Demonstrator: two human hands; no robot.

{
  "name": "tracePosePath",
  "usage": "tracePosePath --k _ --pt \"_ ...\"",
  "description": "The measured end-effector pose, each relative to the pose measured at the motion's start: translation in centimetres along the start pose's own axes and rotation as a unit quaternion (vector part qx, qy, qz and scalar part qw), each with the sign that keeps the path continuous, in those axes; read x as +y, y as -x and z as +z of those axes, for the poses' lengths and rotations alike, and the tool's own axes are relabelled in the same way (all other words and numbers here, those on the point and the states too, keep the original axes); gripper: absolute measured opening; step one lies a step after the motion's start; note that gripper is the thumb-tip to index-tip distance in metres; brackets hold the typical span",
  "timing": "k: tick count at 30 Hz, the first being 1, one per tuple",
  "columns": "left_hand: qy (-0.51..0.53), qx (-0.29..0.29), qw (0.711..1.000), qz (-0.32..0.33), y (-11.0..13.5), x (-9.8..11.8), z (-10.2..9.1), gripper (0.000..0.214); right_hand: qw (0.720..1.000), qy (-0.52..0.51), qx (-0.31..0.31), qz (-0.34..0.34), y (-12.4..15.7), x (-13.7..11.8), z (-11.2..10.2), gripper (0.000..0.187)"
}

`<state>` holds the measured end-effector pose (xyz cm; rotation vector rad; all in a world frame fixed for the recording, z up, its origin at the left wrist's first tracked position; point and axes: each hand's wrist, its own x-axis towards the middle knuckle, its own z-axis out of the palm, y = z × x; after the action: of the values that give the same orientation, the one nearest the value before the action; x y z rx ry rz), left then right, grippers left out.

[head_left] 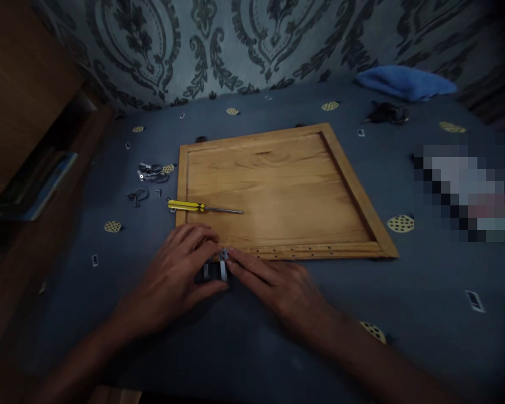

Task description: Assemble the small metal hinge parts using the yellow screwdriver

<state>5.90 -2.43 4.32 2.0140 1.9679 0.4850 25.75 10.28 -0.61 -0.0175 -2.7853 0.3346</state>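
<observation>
A wooden framed panel (269,185) lies flat, with a row of small dark holes along its near edge. At the left part of that edge is a small metal hook (223,264) with holes in its plate; a second metal hook (206,270) sits just left of it. My left hand (180,264) curls around these hooks, its fingertips on the panel edge and its thumb at the hook's lower end. From the right, my right hand (278,280) presses its fingertips together against the plate of the first hook. A yellow-handled screwdriver (187,206) rests across the panel's left side.
Left of the panel lie several loose metal hooks (152,171), one single hook (138,196) and small screws (158,193). A dark tangled item (385,113) and a blue cloth (406,82) are at the back right. Wooden furniture (25,101) borders the left.
</observation>
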Motion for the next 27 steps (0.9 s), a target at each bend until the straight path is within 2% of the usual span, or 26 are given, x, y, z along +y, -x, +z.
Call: tracePosePath --k 6,27 --pt "-0.006 0.009 1.000 0.011 0.04 0.00 -0.06 0.035 1.000 0.016 -0.002 0.001 -0.03 -0.01 -0.08 0.048" --pt "0.004 0.016 1.000 0.003 0.14 0.05 0.02 0.031 1.000 -0.021 0.008 0.014 0.22 -0.14 0.28 0.053"
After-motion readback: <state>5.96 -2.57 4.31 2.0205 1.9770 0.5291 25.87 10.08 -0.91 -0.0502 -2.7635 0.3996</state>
